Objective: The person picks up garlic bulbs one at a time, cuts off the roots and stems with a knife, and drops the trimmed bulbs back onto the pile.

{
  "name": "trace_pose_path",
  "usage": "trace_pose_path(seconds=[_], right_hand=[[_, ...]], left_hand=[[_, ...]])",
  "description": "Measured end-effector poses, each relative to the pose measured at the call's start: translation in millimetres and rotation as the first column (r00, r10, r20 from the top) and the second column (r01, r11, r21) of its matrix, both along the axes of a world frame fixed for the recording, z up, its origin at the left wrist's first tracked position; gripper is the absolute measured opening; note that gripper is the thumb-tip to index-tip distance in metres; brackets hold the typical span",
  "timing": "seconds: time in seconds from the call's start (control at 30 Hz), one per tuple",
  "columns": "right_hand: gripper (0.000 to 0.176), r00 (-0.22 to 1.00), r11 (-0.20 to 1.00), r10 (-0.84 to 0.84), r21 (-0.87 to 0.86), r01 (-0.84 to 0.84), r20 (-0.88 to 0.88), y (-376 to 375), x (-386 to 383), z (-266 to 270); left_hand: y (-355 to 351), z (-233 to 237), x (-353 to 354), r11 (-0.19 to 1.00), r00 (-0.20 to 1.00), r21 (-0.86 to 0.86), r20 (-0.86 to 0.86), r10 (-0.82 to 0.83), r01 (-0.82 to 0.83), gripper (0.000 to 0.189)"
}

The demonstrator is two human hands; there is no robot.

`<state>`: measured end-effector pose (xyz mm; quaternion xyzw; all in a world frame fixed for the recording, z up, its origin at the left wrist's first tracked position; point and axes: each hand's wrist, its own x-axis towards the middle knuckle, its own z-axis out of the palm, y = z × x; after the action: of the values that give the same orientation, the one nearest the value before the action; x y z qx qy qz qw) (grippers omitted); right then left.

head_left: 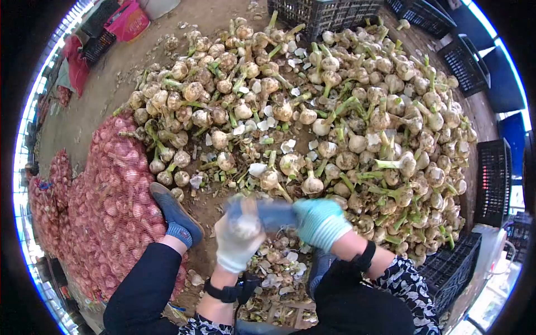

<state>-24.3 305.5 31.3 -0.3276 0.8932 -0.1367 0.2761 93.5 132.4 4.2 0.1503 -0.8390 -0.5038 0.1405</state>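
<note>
Currently we grip a garlic bulb (245, 226) in our left hand (239, 243); right hand (322, 224) closed on blurred blue tool (274, 216), garlic pile (385, 139) ahead.

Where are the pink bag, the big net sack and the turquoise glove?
Pink bag (131, 23): head view, on its side.
Big net sack (114, 206): head view, on the middle of its side.
Turquoise glove (321, 222): head view, on its back.
</note>
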Motion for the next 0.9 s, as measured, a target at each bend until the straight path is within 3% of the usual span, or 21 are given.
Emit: trace_pose_path(seconds=[0.03,0.07,0.1,0.13,0.17,0.2,0.23,0.3,0.33,0.43,0.57,0.6,0.63,0.67,0.7,0.73,0.77,0.8,0.83,0.87,0.9], right_hand=[[0.019,0.993,0.993,-0.111,0.037,0.11,0.033,15.9,-17.5,-7.5],[0.02,0.975,0.976,-0.219,0.001,0.219,0.017,30.6,-19.9,-14.3],[0.02,0.954,0.953,-0.301,-0.038,0.301,0.008,36.7,-21.3,-23.2],[0.015,0.919,0.849,-0.378,-0.352,0.394,0.117,31.5,-14.1,-32.4],[0.014,0.924,0.807,-0.339,-0.45,0.383,0.179,31.1,-10.2,-34.2],[0.016,0.882,0.796,-0.34,-0.399,0.455,0.327,24.4,-12.4,-34.8],[0.019,0.811,0.788,-0.34,-0.327,0.522,0.476,14.6,-11.7,-27.9],[0.017,0.535,0.694,-0.372,-0.155,0.703,0.759,4.6,-1.7,-13.9],[0.019,0.674,0.686,-0.245,-0.367,0.629,0.697,-1.7,9.9,-21.1],[0.011,0.637,0.505,-0.19,-0.482,0.716,0.747,-15.8,39.3,-36.1],[0.024,0.586,0.633,-0.362,-0.27,0.726,0.725,-20.2,36.8,-55.0],[0.025,0.426,0.57,-0.39,-0.149,0.808,0.816,-16.6,39.0,-59.8],[0.026,0.246,0.498,-0.404,-0.013,0.867,0.881,-13.6,43.9,-68.5],[0.029,0.305,0.557,-0.453,-0.001,0.831,0.838,-1.3,50.2,-90.0],[0.034,0.278,0.447,-0.357,-0.098,0.889,0.892,5.8,53.2,-84.2],[0.035,0.427,0.529,-0.372,-0.19,0.827,0.824,16.8,41.8,-88.5],[0.026,0.076,0.285,-0.101,-0.045,0.958,0.992,41.1,33.3,-103.1],[0.018,-0.219,0.1,0.258,0.199,0.975,0.941,55.2,19.8,-113.4],[0.01,0.303,0.234,-0.503,-0.21,0.949,0.809,47.7,4.6,-31.2],[0.009,0.369,0.141,-0.54,-0.351,0.926,0.757,67.1,-1.0,-61.1],[0.009,0.332,0.059,-0.568,-0.366,0.929,0.753,73.5,-4.4,-59.6]], left_hand=[[-2.1,18.4,-1.8,1.0,1.0,-0.004,-0.022,0.011,-0.011,0.053],[-4.6,38.5,-10.0,0.987,0.998,-0.157,-0.043,-0.047,0.04,0.048],[-5.1,39.0,-18.6,0.986,0.999,-0.168,-0.043,-0.027,0.02,0.048],[-2.7,38.0,-24.9,0.986,0.994,0.126,0.03,0.102,-0.105,0.043],[-0.4,35.9,-35.1,0.889,0.976,0.403,0.115,0.186,-0.217,0.04],[2.4,33.0,-42.8,0.67,0.962,0.693,0.14,0.236,-0.265,0.031],[-5.8,29.7,-49.2,0.249,0.954,0.922,0.275,0.12,-0.297,0.023],[-0.9,28.5,-63.5,-0.215,0.952,0.962,0.214,0.219,-0.167,0.026],[3.5,30.6,-73.9,-0.323,0.886,0.92,0.33,0.327,-0.223,0.027],[8.3,26.0,-90.6,-0.416,0.785,0.897,0.362,0.502,-0.148,0.026],[11.5,25.7,-86.5,-0.349,0.839,0.923,0.316,0.442,-0.163,0.029],[11.1,37.5,-83.4,-0.439,0.902,0.893,0.265,0.34,-0.097,0.034],[15.8,46.6,-87.8,-0.432,0.901,0.902,0.183,0.394,0.006,0.04],[27.5,75.4,-94.3,-0.382,0.955,0.919,0.026,0.296,0.094,0.045],[50.9,104.5,-101.8,-0.246,0.966,0.954,-0.111,0.235,0.169,0.039],[57.6,103.2,-98.6,-0.241,0.963,0.956,-0.109,0.245,0.169,0.039],[63.3,99.8,-90.6,0.033,0.99,0.998,-0.053,0.132,0.049,0.043],[67.3,94.1,-85.2,0.316,0.999,0.948,0.03,0.043,-0.041,0.051],[68.6,84.8,-84.0,0.579,0.99,0.81,0.135,-0.028,-0.094,0.06],[45.9,45.7,-81.2,0.432,0.958,0.855,0.266,0.108,-0.286,0.048],[32.6,15.8,-77.8,0.266,0.908,0.868,0.407,0.103,-0.419,0.033]])
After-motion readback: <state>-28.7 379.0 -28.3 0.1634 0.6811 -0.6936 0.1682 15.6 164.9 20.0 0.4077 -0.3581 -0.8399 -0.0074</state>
